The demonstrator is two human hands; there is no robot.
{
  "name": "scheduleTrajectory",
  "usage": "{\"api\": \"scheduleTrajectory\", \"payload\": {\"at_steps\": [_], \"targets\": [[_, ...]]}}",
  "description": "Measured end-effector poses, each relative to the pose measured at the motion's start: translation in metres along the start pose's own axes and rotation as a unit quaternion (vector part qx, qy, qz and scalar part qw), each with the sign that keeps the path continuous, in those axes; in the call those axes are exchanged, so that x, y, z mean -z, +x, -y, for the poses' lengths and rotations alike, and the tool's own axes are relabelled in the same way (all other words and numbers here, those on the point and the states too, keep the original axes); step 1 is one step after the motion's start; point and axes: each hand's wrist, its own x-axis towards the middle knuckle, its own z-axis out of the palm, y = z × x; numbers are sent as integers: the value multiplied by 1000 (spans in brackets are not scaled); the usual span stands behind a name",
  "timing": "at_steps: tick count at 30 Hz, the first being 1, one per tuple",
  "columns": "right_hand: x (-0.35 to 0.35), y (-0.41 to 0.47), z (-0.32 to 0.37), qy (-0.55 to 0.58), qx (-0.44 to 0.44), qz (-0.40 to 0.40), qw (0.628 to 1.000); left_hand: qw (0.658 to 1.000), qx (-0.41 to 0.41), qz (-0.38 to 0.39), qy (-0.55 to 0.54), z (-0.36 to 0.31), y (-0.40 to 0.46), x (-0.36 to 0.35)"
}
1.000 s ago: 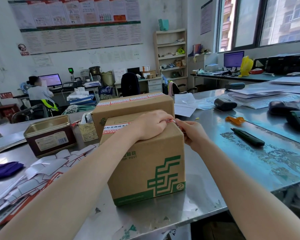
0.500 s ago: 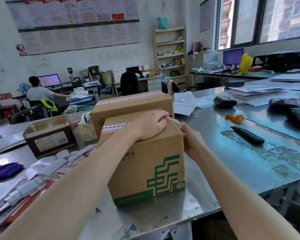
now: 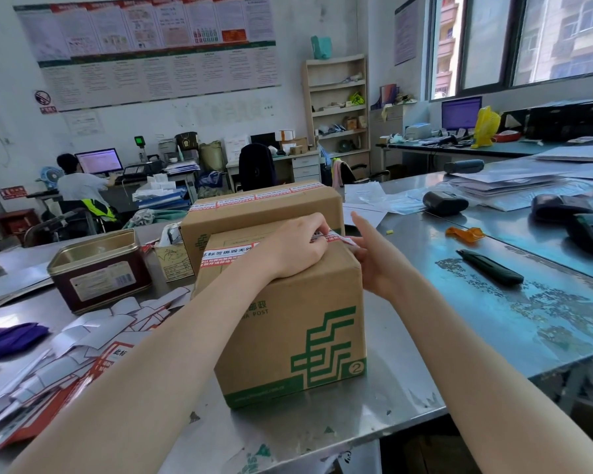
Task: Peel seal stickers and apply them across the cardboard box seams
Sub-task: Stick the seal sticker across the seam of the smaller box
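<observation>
A brown cardboard box (image 3: 288, 336) with a green postal logo stands on the steel table (image 3: 408, 354) in front of me. A red-and-white seal sticker (image 3: 226, 256) runs across its top seam, and its right end sticks out past the box's right edge. My left hand (image 3: 295, 251) rests on the box top, fingers curled, pinching the sticker near that edge. My right hand (image 3: 377, 265) is against the box's right side, thumb raised, fingertips touching the sticker's loose end. A second box (image 3: 264, 213) with stickers along its top stands just behind.
Peeled backing papers and sticker sheets (image 3: 83, 336) litter the table at the left, beside an open dark red tin (image 3: 100, 271). To the right lie a black utility knife (image 3: 490, 268) and an orange scrap (image 3: 464, 233). Papers and black devices lie farther right. A person sits at a far desk.
My right hand let go of the sticker's end, dropped along the box's right side, then rose again to the loose end. My left hand stayed on the box top.
</observation>
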Motion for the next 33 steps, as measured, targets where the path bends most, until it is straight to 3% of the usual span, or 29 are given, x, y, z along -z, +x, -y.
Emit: {"api": "scheduleTrajectory", "payload": {"at_steps": [4,13,33], "targets": [[-1,5,-2,24,6,-17,1000,1000,-1,-3,-3,0,1,0],[3,1,-5,23,18,29,999,1000,-4,-5,-12,2,2,-1],[1,-13,-10,15,1,11,1000,1000,-7,-4,-20,2,2,-1]]}}
